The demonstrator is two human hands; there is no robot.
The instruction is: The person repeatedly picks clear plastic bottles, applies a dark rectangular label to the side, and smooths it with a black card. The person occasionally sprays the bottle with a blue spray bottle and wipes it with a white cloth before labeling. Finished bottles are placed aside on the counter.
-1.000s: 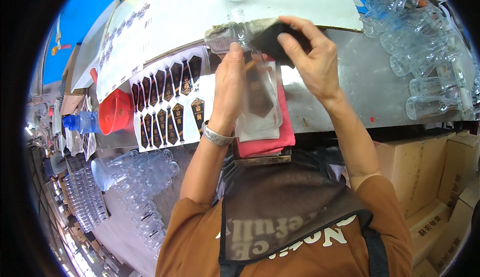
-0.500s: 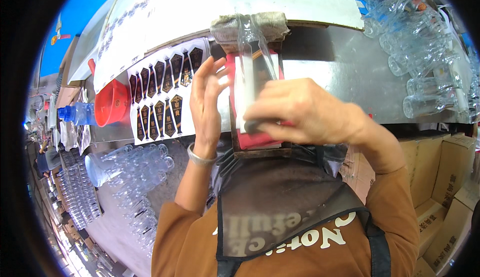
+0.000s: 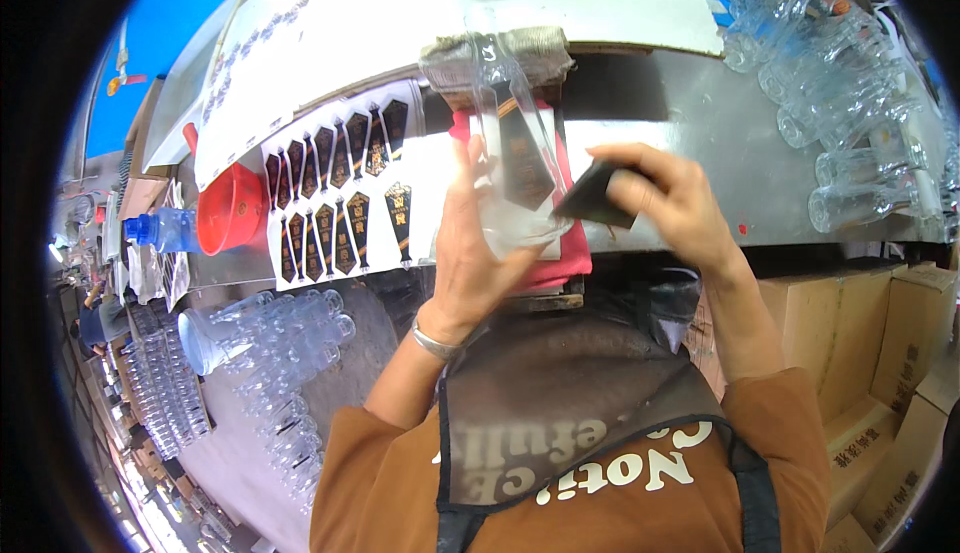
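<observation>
A clear glass bottle (image 3: 507, 89) lies with its neck away from me, on a stand with red cloth (image 3: 560, 271) and a folded rag (image 3: 445, 61) under the neck. A black, tie-shaped decal (image 3: 525, 158) shows on its upper face. My left hand (image 3: 468, 263) wraps the near end of the bottle, thumb across the base and fingers along the left side; the fingertips are blurred. To the right of the bottle, my right hand (image 3: 675, 203) grips a dark, flat scraper (image 3: 598, 193), its edge close to the decal's lower end.
Left of the stand lies a white sheet of similar decals (image 3: 340, 188), beside a red bowl (image 3: 228, 211). Glass bottles (image 3: 860, 178) crowd the right side, and more glassware (image 3: 290, 338) stands lower left. Cardboard boxes (image 3: 850, 353) sit at the lower right.
My left hand has come right and down onto the bottle's near end. My right hand has moved right, off the bottle, lifting the scraper into plain sight. The decal is less covered.
</observation>
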